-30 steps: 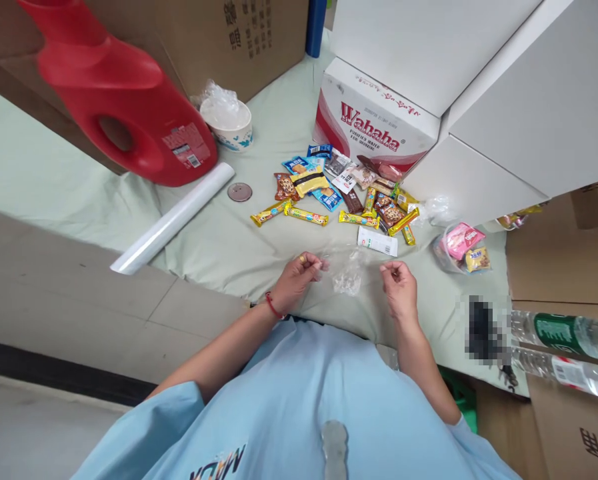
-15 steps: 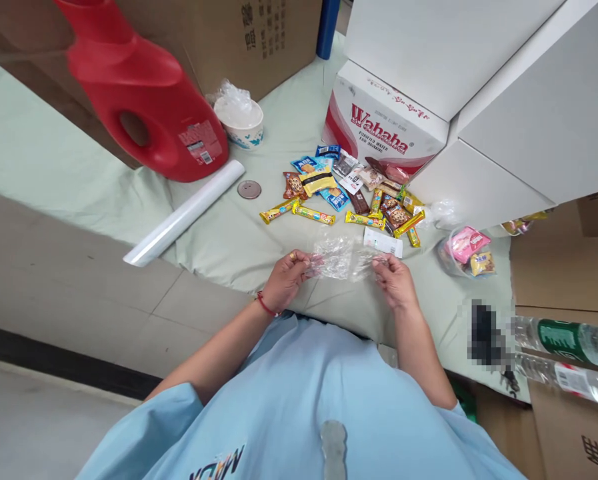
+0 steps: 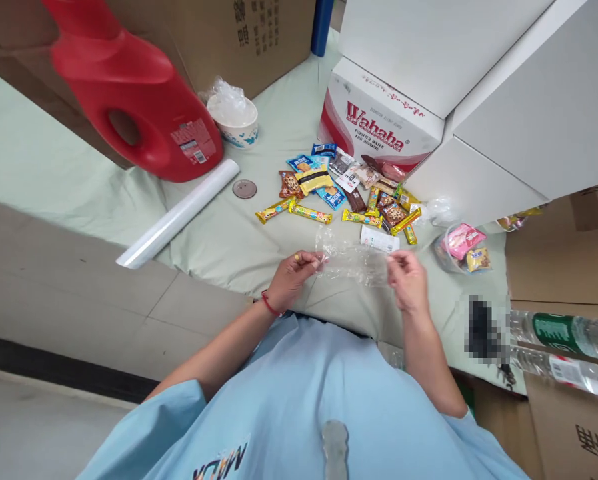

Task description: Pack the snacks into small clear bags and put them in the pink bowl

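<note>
A clear, crinkled plastic bag (image 3: 356,261) is stretched between my two hands above the front of the cloth-covered surface (image 3: 269,247). My left hand (image 3: 295,277) pinches its left end, thumb against fingers. At the other end, my right hand (image 3: 407,279) is closed on the right edge. Just beyond the bag lies a small white packet (image 3: 379,239). Further back spreads a pile of wrapped snacks: yellow bars (image 3: 309,213), a yellow packet (image 3: 313,179), brown cookie packets (image 3: 393,214) and blue packets (image 3: 333,195).
A white film roll (image 3: 179,215), a round disc (image 3: 244,189), a red jug (image 3: 149,100) and a paper cup (image 3: 241,127) stand left. Behind the snacks is a Wahaha carton (image 3: 379,120). A tub of snacks (image 3: 451,257) and plastic bottles (image 3: 563,333) are right.
My right hand has moved to the right, and the clear bag between my hands is drawn out wider and flatter. My left hand still grips its left end.
</note>
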Demonstrator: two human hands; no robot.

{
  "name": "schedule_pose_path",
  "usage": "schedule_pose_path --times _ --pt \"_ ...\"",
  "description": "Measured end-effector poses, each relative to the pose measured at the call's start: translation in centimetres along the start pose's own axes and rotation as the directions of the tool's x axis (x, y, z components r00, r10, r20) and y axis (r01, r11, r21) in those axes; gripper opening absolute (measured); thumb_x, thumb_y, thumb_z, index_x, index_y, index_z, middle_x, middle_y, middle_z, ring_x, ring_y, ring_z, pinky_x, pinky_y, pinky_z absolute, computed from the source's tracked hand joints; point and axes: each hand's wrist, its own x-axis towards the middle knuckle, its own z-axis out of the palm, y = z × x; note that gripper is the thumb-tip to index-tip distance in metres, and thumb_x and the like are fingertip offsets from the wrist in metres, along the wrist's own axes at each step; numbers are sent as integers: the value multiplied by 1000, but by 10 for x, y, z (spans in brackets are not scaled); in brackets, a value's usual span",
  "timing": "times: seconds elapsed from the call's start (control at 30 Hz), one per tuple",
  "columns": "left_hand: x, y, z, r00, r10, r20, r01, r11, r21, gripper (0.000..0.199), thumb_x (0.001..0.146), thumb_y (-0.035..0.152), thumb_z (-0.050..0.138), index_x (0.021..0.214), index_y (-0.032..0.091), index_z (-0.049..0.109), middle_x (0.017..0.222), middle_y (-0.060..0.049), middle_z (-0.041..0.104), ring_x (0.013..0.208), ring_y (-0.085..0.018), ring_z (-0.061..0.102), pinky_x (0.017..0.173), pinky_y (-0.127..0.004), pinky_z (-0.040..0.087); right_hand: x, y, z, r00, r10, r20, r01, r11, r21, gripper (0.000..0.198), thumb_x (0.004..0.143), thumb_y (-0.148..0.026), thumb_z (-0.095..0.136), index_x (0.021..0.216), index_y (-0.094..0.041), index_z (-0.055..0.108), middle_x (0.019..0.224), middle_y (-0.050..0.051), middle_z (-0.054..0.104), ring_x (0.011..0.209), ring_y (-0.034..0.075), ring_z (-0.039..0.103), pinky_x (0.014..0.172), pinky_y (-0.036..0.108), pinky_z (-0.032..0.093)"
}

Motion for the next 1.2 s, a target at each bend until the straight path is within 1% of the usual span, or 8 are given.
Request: schedule_pose_path --times 0.1,0.23,0.4,0.63,0.77,0.9,1.07,1.2 --pt "-3 -2 9 998 40 44 -45 993 111 33 74 48 85 82 20 70 110 -8 77 114 -25 67 103 -41 49 -20 -23 48 950 -52 308 66 997 -36 35 84 -57 70 91 -24 62 74 -1 59 62 13 50 57 26 43" --pt "-6 -6 6 998 59 17 -61 986 158 33 74 49 84 81 20 70 113 -8 77 113 -25 68 104 -41 48 -23 -25 80 907 -80 414 111 993 -50 30 85 -52 70 87 -23 63 72 -2 61 64 14 52 61 27 45" --pt "-11 -9 -7 991 -74 -113 90 985 146 32 69 45 84 77 19 66 99 -8 76 105 -25 68 96 -39 51 -18 -12 74 917 -67 393 88 995 -38 22 90 -45 65 85 -23 62 70 -3 57 59 13 47 56 27 39" --pt "1 14 3 969 -187 -162 205 973 104 50 77 58 74 110 23 61 119 -8 69 106 -24 66 80 -35 55 -35 -16 70 854 -236 464 353 917 -185 15 95 -34 58 86 -24 63 80 1 61 69 16 55 66 29 45" --pt "21 12 8 994 -103 -47 113 923 369 37 64 44 88 80 19 66 80 0 66 78 -17 60 74 -30 48 -38 -15 67 858 -252 447 371 907 -200 16 96 -34 56 84 -25 62 80 2 61 70 17 56 67 30 45" --pt "30 2 3 986 -155 -54 163 962 218 33 66 42 87 69 19 62 62 5 54 59 -11 48 62 -27 42 -40 -3 56 942 -204 267 263 942 -207 18 96 -40 59 86 -25 61 77 0 61 66 16 54 64 29 44" --pt "27 -2 0 981 -176 -86 182 981 71 37 65 43 86 74 18 61 89 -3 70 83 -15 65 78 -32 53 -41 11 36 953 -33 302 82 985 -151 25 93 -48 62 88 -24 61 73 -1 58 63 15 51 59 27 42" --pt "21 -2 11 989 -133 -57 133 991 -4 38 65 40 87 70 17 57 104 -6 73 98 -21 69 92 -40 54 -33 8 30 973 -77 218 132 960 -247 33 90 -54 66 97 -22 63 86 2 63 70 16 53 66 29 45"
